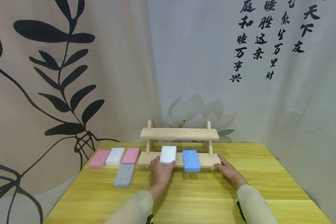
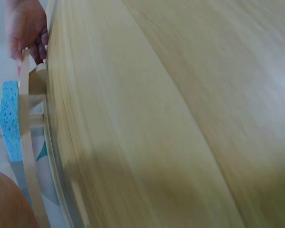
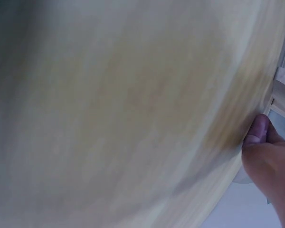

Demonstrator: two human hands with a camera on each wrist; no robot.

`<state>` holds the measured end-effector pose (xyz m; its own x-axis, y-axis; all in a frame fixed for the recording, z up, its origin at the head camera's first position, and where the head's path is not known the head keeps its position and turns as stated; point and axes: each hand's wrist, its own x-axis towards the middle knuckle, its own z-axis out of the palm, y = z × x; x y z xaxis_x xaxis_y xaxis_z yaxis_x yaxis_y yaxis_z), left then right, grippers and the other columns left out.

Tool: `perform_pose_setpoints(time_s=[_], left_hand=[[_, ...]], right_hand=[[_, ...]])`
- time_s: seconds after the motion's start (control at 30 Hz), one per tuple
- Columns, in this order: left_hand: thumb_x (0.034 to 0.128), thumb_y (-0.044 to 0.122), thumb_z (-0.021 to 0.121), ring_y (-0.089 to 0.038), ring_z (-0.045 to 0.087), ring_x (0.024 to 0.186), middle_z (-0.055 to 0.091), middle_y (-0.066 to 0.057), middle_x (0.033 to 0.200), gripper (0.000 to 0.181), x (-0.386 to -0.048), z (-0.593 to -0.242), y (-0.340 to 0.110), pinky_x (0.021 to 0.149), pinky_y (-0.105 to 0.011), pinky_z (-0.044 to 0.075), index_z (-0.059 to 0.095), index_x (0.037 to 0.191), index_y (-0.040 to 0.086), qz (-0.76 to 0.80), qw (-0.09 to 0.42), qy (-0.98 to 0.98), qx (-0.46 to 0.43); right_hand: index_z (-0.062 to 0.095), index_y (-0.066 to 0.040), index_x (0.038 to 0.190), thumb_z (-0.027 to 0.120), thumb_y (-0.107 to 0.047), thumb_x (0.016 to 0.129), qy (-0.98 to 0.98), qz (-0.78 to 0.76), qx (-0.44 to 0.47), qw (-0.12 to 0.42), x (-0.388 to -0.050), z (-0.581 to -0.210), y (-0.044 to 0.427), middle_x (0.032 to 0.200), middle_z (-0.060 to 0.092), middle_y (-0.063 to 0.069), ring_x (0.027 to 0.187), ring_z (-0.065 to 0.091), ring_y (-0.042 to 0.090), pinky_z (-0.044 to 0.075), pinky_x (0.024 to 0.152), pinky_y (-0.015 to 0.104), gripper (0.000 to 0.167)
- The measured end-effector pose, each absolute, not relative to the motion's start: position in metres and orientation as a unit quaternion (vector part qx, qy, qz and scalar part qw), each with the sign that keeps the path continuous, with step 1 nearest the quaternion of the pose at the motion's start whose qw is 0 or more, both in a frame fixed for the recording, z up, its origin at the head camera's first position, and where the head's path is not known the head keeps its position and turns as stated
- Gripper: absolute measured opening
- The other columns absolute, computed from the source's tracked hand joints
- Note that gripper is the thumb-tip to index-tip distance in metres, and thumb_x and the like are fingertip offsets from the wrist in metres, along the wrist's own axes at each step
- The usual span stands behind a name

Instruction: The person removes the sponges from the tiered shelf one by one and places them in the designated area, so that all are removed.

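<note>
A two-tier wooden shelf rack [image 1: 179,133] stands toward the back of the table. On its lower board, left of the middle, is a white sponge [image 1: 168,154], gripped by my left hand [image 1: 161,172] between thumb and fingers. To its right a speckled blue sponge [image 1: 191,161] lies on the same board and overhangs the front edge. At the right end of that board, my right hand [image 1: 229,170] holds the rack. The left wrist view shows the blue sponge [image 2: 9,121] on the board's edge; most of the left hand [image 2: 9,204] is cut off there.
Left of the rack, a pink sponge [image 1: 99,159], a white sponge [image 1: 115,156] and another pink sponge [image 1: 131,155] lie in a row on the wooden table [image 1: 201,202]. In front of them is a grey sponge [image 1: 124,176]. A printed curtain [image 1: 184,62] hangs behind.
</note>
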<state>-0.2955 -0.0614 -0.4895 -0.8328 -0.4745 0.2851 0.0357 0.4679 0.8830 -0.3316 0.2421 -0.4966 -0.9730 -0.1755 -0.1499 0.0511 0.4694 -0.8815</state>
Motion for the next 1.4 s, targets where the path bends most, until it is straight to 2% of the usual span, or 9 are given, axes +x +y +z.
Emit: perform_pose_setpoints(time_s=[0.33,0.77,1.1,1.4], left_hand=[[0.0680,0.028,0.089,-0.034,0.050,0.101,0.054,-0.020,0.111,0.070,-0.293,-0.492,-0.080,0.086,-0.048,0.044,0.058,0.121,-0.006,-0.484,0.265,-0.827,0.111],[0.0711,0.027,0.088,-0.034,0.052,0.101,0.054,-0.021,0.114,0.070,-0.286,-0.491,-0.096,0.087,-0.048,0.047,0.056,0.124,-0.007,-0.477,0.253,-0.837,0.090],[0.0758,0.025,0.085,-0.036,0.052,0.106,0.054,-0.024,0.118,0.067,-0.282,-0.487,-0.117,0.089,-0.051,0.046,0.055,0.126,-0.009,-0.489,0.247,-0.833,0.079],[0.0773,0.025,0.083,-0.036,0.051,0.107,0.051,-0.024,0.119,0.068,-0.282,-0.483,-0.136,0.090,-0.051,0.048,0.053,0.127,-0.009,-0.496,0.236,-0.832,0.074]], right_hand=[[0.005,-0.012,0.160,0.052,-0.037,0.101,0.848,-0.517,-0.038,0.111,-0.332,-0.497,0.242,0.161,0.002,0.028,0.146,0.005,0.047,0.009,0.115,0.063,0.079],[0.006,-0.012,0.160,0.052,-0.032,0.101,0.847,-0.519,-0.035,0.111,-0.331,-0.497,0.241,0.161,0.002,0.027,0.147,0.003,0.046,0.007,0.115,0.063,0.078],[0.005,-0.011,0.160,0.053,-0.035,0.101,0.842,-0.526,-0.041,0.112,-0.332,-0.499,0.243,0.160,0.004,0.030,0.146,0.004,0.046,0.010,0.115,0.062,0.080],[0.006,-0.010,0.160,0.053,-0.032,0.101,0.841,-0.529,-0.038,0.105,-0.334,-0.499,0.243,0.161,0.004,0.028,0.147,0.002,0.045,0.006,0.115,0.062,0.079]])
